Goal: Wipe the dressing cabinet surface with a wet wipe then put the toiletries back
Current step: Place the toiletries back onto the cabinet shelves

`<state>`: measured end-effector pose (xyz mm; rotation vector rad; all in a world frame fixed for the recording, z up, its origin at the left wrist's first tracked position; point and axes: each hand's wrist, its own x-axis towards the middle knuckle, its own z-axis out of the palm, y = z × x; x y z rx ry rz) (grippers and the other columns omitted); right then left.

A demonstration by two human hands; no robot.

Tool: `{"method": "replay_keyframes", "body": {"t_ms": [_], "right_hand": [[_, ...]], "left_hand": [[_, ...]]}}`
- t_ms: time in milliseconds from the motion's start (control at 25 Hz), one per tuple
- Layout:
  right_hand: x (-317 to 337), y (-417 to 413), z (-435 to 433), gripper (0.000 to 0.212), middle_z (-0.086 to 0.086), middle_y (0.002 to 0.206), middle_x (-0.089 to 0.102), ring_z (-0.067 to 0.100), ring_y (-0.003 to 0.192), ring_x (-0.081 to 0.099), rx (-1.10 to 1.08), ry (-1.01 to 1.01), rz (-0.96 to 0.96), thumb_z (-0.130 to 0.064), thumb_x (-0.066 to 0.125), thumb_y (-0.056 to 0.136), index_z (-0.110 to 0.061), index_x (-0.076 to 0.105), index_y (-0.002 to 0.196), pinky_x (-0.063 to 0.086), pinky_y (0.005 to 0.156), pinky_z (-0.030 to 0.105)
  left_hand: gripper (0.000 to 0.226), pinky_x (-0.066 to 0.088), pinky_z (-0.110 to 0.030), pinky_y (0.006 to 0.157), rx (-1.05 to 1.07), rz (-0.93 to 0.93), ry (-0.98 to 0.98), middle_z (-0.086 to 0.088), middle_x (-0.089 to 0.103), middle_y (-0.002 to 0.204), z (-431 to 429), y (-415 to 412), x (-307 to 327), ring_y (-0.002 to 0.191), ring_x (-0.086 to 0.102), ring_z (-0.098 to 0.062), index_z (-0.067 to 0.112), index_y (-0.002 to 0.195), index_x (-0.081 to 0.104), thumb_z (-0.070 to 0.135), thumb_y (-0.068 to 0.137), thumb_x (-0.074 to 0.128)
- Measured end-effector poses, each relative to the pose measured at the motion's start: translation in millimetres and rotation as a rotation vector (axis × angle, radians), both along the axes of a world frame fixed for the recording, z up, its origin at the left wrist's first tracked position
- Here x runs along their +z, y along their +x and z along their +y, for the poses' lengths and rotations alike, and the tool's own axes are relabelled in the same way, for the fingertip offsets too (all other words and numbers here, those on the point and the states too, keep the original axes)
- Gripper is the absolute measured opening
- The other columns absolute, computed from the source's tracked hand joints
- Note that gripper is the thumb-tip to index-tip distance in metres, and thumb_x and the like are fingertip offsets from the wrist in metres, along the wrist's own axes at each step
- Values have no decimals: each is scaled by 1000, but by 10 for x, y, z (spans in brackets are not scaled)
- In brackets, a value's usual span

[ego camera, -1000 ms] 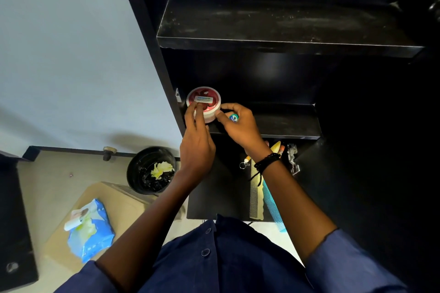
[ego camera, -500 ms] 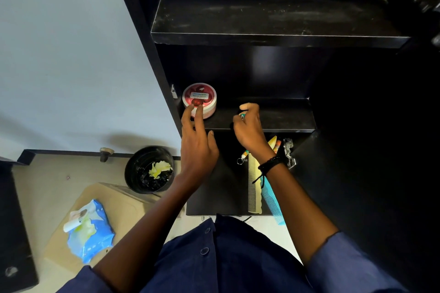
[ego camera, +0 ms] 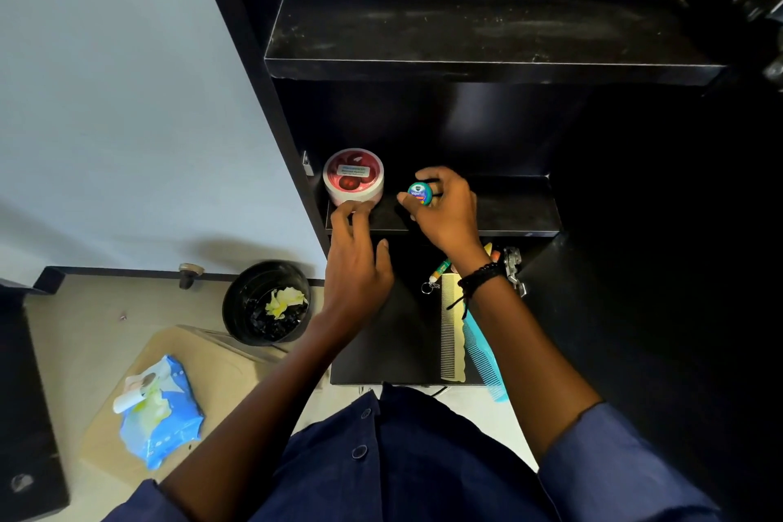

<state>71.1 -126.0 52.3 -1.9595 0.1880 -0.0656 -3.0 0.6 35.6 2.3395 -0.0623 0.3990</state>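
Note:
A round pink-lidded cream jar (ego camera: 353,176) stands at the left end of the black middle shelf (ego camera: 508,212). My left hand (ego camera: 358,259) hovers just below the jar with fingers spread, its fingertips at the shelf's front edge, holding nothing. My right hand (ego camera: 445,210) pinches a small teal balm tin (ego camera: 419,192) over the shelf, to the right of the jar. On the lower cabinet surface (ego camera: 381,348) lie a cream comb (ego camera: 451,331), a blue comb (ego camera: 483,356), a small tube on a keyring (ego camera: 436,272) and a metal clip (ego camera: 513,269).
A dusty upper shelf (ego camera: 487,38) juts out above. On the floor at left stand a black bin (ego camera: 267,303) with crumpled wipes and a blue wet-wipe pack (ego camera: 159,411) on a tan board (ego camera: 220,369). A dark cabinet panel closes off the right.
My left hand has let go of the cream jar and drawn back below it. My right hand has turned, so the balm tin's lid now shows over the shelf.

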Motion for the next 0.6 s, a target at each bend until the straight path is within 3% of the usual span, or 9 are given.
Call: {"method": "replay_keyframes", "body": {"t_ms": [80, 160, 320, 440, 600], "right_hand": [[194, -70, 10, 35, 4, 92, 69, 15, 82, 70, -38, 110, -63, -19, 83, 72, -20, 59, 96, 61, 71, 35], [436, -158, 33, 36, 5, 90, 70, 13, 78, 70, -21, 188, -147, -16, 84, 70, -16, 60, 96, 60, 67, 27], [927, -336, 91, 40, 6, 107, 66, 7, 86, 69, 148, 304, -278, -2, 80, 73, -6, 65, 110, 55, 73, 16], [1215, -395, 109, 44, 9, 111, 58, 11, 92, 67, 232, 275, -390, 0, 78, 75, -6, 65, 117, 56, 78, 18], [1397, -423, 68, 43, 5, 100, 65, 6, 75, 68, 227, 115, -435, -12, 83, 72, -5, 68, 112, 56, 68, 17]], "left_hand": [[48, 47, -33, 97, 18, -39, -18, -11, 35, 134, 4, 14, 76, 121, 43, -21, 8, 130, 40, 7, 85, 57], [46, 47, -34, 97, 28, -95, -58, -12, 36, 134, 11, 38, 180, 122, 43, -21, 6, 129, 42, 5, 86, 57], [45, 46, -41, 97, 54, -261, -127, -15, 41, 130, 27, 81, 509, 122, 44, -22, 2, 127, 45, -3, 84, 57], [43, 42, -40, 100, 102, -442, -47, -19, 47, 131, 55, 104, 804, 124, 43, -24, -1, 125, 50, -4, 83, 57], [42, 33, -38, 105, 171, -571, 85, -14, 47, 137, 91, 119, 1148, 127, 42, -26, 5, 127, 52, -1, 86, 56]]}}
